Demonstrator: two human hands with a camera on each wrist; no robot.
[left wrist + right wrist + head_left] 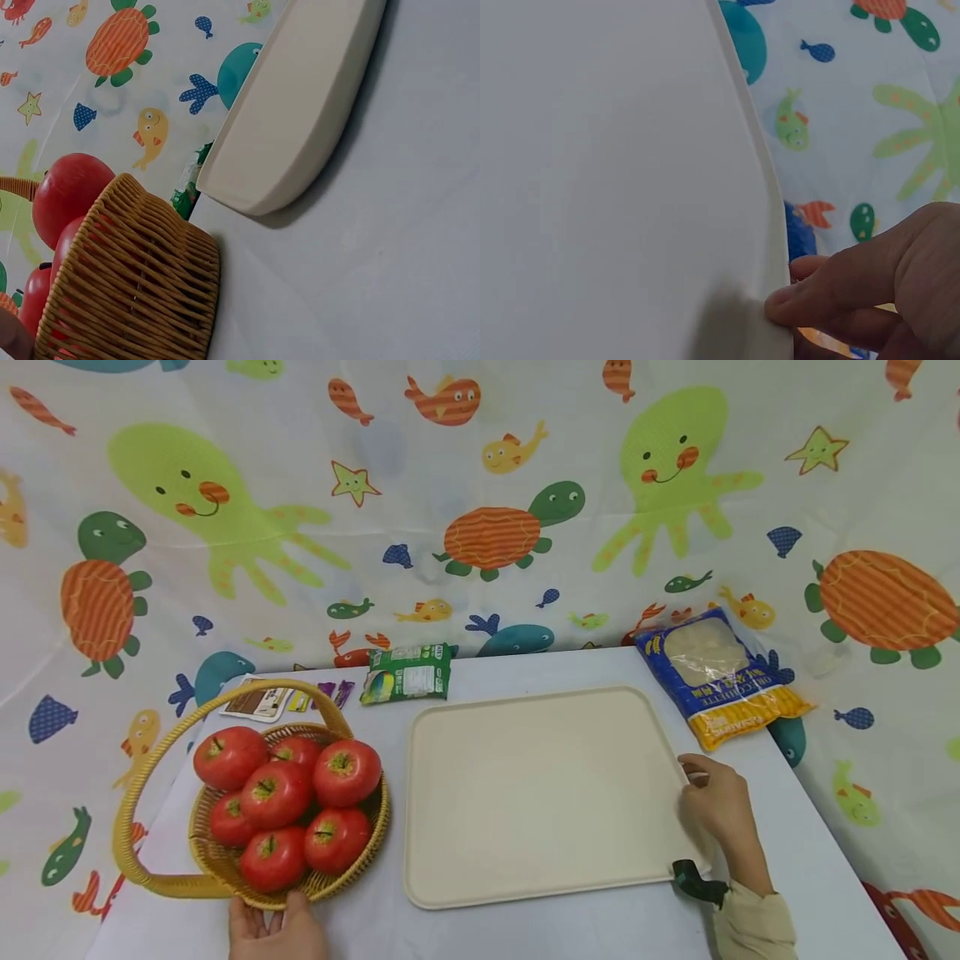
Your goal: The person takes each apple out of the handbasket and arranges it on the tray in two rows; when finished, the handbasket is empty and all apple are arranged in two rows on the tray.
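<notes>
R hand pinched tray at its right rim, grip curled on edge; L hand touched basket w/ tomatoes; L grip closure unclear.

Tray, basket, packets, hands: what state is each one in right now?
Tray: flat on the table, bare.
Basket: upright, heaped with tomatoes.
Green packet: lying flat.
Blue-and-yellow bag: lying flat.
Left hand: touches the basket's near rim.
Right hand: grips the tray's right edge.
</notes>
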